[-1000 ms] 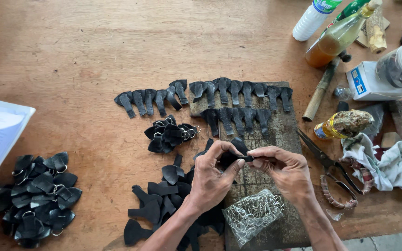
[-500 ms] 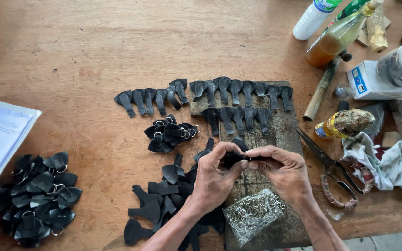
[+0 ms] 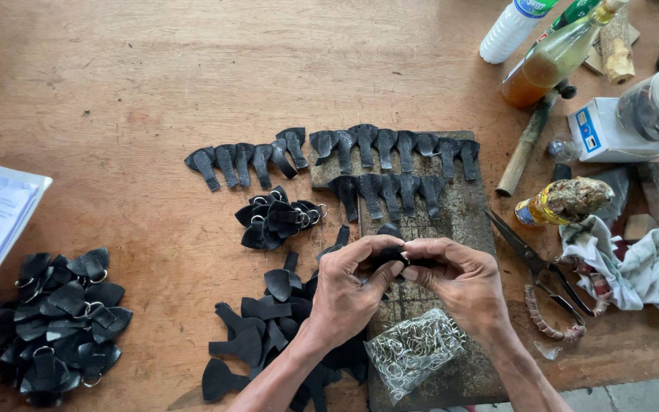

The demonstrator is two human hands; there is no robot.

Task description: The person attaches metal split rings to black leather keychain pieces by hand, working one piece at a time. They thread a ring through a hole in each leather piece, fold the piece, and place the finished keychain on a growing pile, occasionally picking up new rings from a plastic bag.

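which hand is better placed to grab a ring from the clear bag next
Probably the right hand: it sits almost directly above the bag of metal rings, while the left hand lies over the loose black leather pieces.

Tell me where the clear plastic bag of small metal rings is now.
The clear plastic bag of small metal rings lies on the dark work board, bottom centre of the head view, just below both hands.

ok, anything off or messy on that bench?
Nothing damaged or spilled. Both hands pinch a small black leather piece. Only oddities: a crumpled rag by the pliers, and one row piece lying askew.
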